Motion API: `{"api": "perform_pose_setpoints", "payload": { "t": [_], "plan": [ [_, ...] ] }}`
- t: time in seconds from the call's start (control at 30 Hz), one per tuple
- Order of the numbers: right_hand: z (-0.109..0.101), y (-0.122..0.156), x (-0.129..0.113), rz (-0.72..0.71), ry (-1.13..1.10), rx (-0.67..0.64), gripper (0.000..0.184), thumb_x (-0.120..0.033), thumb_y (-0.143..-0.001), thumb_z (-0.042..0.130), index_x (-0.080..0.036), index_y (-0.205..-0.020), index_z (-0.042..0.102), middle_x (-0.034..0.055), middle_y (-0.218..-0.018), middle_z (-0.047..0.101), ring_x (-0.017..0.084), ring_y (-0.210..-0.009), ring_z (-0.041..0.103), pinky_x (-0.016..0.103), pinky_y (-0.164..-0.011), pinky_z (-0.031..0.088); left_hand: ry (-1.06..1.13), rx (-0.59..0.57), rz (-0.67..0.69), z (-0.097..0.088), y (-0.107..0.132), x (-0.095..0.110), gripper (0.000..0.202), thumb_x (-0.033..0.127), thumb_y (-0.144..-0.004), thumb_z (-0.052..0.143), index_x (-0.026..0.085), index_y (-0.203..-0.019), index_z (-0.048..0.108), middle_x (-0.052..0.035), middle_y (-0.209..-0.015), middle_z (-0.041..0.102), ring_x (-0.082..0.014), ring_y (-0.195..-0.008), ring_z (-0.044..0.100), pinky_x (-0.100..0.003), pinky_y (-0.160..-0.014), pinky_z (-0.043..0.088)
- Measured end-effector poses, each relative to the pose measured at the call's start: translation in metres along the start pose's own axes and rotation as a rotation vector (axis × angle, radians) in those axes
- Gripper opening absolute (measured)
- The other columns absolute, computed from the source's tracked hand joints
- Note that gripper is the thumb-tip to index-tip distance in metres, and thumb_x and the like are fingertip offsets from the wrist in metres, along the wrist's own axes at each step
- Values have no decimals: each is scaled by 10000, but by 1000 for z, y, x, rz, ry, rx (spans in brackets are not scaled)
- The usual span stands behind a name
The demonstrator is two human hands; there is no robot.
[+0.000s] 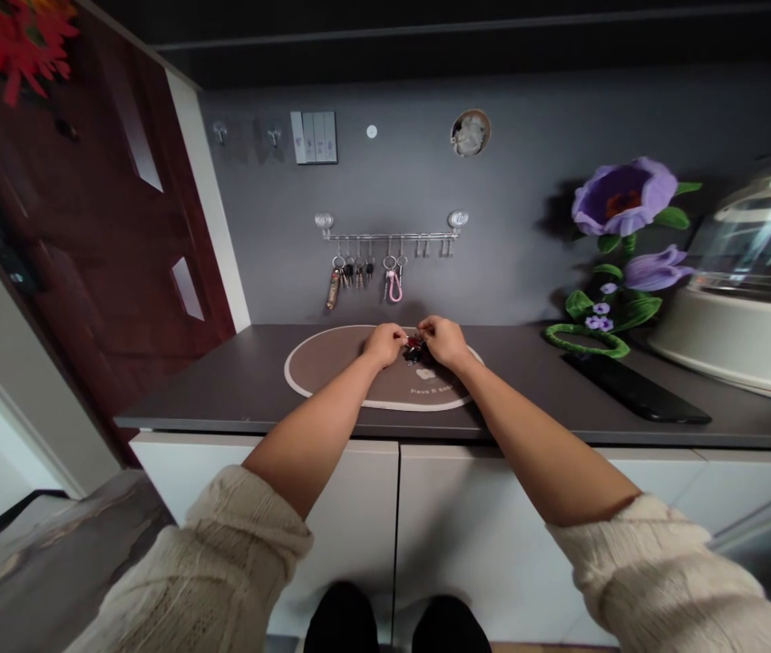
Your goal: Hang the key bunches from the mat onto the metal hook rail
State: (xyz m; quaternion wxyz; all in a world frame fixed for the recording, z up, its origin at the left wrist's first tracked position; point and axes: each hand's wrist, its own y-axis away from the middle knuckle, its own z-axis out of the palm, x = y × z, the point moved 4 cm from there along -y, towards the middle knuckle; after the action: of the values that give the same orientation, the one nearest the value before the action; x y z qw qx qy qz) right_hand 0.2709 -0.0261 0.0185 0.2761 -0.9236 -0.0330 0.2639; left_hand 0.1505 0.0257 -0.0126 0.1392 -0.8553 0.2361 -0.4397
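Note:
My left hand (384, 345) and my right hand (444, 340) meet over an oval brown mat (331, 367) on a dark countertop (222, 390). Both hands are closed in a pinch on a small dark bunch with a red bit, probably keys (415, 348), held just above the mat. On the wall behind, a chrome hook rail (391, 236) carries several key bunches (348, 272) and a pink keyring (395, 288).
A dark red door (86, 227) stands at the left. At the right are purple artificial flowers (620, 231), a black flat object (634, 388) and a large white appliance (746, 290). White cabinet doors (372, 517) lie below the counter.

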Motion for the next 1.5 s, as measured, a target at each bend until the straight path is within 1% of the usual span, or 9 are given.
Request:
{"api": "perform_pose_setpoints", "payload": {
  "t": [0.17,0.37,0.57,0.7,0.97,1.1,1.27,1.4,1.5],
  "plan": [
    [1,0,0,-11,4,7,199,-116,-721,487,-174,-852,625,58,-819,652,136,-766,578,224,-724,405,86,29,-17,-2,0,1,63,152,-679,549,141,-672,611,-22,-673,602,-110,-618,499,-250,-677,393],
    [-1,1,-1,-23,14,5,190,-134,-731,481,-171,-849,625,70,-840,649,153,-777,577,239,-725,401,186,91,-45,-8,2,7,57,141,-697,520,130,-680,574,-10,-642,558,-95,-595,481,-239,-648,404],
    [-1,0,-2,-24,30,4,187,-143,-735,477,-174,-846,624,71,-852,650,161,-790,578,246,-721,400,451,49,-148,-7,6,12,80,116,-742,460,124,-697,525,1,-616,524,-78,-576,499,-222,-594,436],
    [-2,0,-2,-21,21,11,184,-138,-728,487,-182,-845,622,61,-840,651,145,-777,580,228,-713,402,602,40,-195,-7,7,14,63,118,-765,448,132,-722,491,16,-611,515,-56,-551,506,-227,-611,458],
    [-3,1,-3,-35,-20,27,163,-151,-724,505,-189,-837,616,48,-826,654,135,-751,581,223,-704,402,794,49,-245,-13,8,19,20,132,-782,459,137,-766,471,21,-632,525,-45,-551,529,-280,-692,479],
    [-4,2,-5,-36,-64,40,165,-164,-726,502,-189,-849,610,39,-832,651,128,-757,581,222,-717,404,878,71,-248,-16,7,20,24,120,-787,448,133,-771,460,18,-640,535,-47,-555,545,-299,-724,483],
    [-8,3,-9,-64,-136,77,162,-200,-740,492,-182,-859,600,38,-819,643,128,-753,572,240,-732,405,924,69,-239,-18,6,22,8,138,-784,469,136,-787,462,10,-660,562,-51,-576,558,-290,-722,488],
    [-14,4,-15,-137,-218,134,182,-242,-761,470,-183,-890,584,37,-851,624,123,-764,553,250,-744,404,921,62,-189,-21,6,25,82,202,-763,519,137,-799,483,-5,-702,582,-58,-603,562,-302,-728,484],
    [-19,6,-20,-198,-231,196,203,-296,-767,470,-181,-893,581,49,-898,595,128,-784,531,259,-761,399,922,67,-148,-22,5,27,123,233,-746,543,136,-803,495,-5,-696,582,-59,-591,561,-308,-724,482]
  ]
}}
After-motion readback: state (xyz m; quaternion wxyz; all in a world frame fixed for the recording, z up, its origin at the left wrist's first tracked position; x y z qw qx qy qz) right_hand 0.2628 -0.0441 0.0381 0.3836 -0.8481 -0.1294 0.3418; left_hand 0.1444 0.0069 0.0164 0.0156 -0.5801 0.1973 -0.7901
